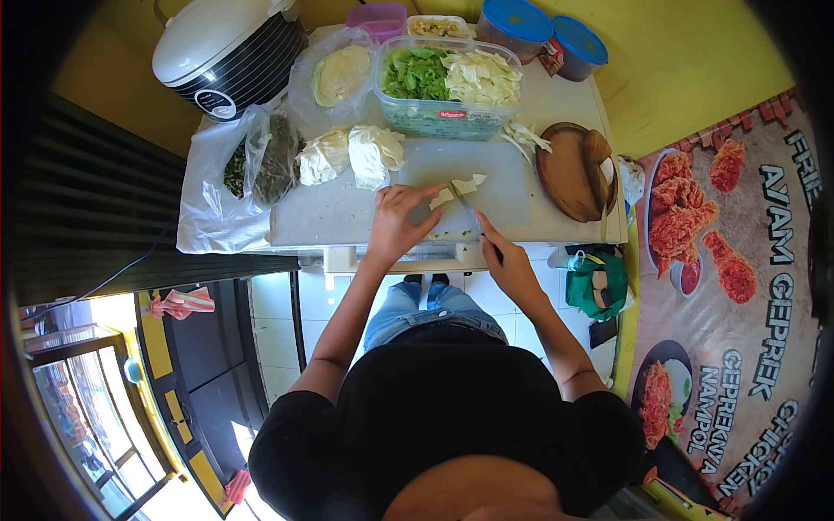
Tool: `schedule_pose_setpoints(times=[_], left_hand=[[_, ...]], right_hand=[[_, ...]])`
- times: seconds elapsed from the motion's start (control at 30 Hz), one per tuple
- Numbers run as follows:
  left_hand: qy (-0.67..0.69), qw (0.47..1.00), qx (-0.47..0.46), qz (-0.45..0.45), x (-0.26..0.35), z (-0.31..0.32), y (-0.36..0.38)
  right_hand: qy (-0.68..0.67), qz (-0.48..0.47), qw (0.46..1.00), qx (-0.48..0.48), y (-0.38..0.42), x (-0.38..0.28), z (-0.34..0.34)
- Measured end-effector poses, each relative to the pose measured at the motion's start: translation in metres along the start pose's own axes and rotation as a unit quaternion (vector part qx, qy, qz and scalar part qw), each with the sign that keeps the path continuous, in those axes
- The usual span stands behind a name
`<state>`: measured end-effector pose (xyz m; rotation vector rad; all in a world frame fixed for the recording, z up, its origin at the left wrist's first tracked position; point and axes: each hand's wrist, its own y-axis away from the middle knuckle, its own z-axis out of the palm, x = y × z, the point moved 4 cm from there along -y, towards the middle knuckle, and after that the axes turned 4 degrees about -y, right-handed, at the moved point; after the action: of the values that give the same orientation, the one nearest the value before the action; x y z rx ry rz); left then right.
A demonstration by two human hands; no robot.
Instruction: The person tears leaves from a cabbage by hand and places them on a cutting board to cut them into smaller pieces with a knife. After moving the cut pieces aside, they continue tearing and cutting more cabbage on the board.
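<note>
My right hand point(512, 267) grips a knife point(467, 210), its blade laid across pale cabbage pieces point(467, 184) on a white cutting board point(511, 195). Just left of the blade, my left hand point(400, 221) pinches the end of the cabbage between thumb and fingers. Two larger chunks of cabbage point(375, 156) lie behind my left hand. Farther back stands a clear plastic tub point(447, 117) holding chopped green leaves point(415, 74) on one side and sliced cabbage point(482, 80) on the other. Some cabbage strips point(525, 137) lie beside the tub.
A cabbage half in a plastic bag point(340, 76) and a bag of dark greens point(271, 156) are at left, below a rice cooker point(228, 56). A round wooden board point(565, 178) sits at right. Blue-lidded containers point(517, 19) stand at the back. A green bag point(598, 286) is below.
</note>
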<state>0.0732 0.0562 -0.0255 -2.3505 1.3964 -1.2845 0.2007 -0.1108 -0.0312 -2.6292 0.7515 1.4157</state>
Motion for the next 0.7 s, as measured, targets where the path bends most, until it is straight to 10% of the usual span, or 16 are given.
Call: schedule_pose_setpoints(times=[0.7], left_hand=[[-0.005,1.0,0.007,-0.014,0.001,-0.001,0.0]], right_hand=[[0.066,-0.114,0.991,0.009,-0.008,-0.007,0.017]])
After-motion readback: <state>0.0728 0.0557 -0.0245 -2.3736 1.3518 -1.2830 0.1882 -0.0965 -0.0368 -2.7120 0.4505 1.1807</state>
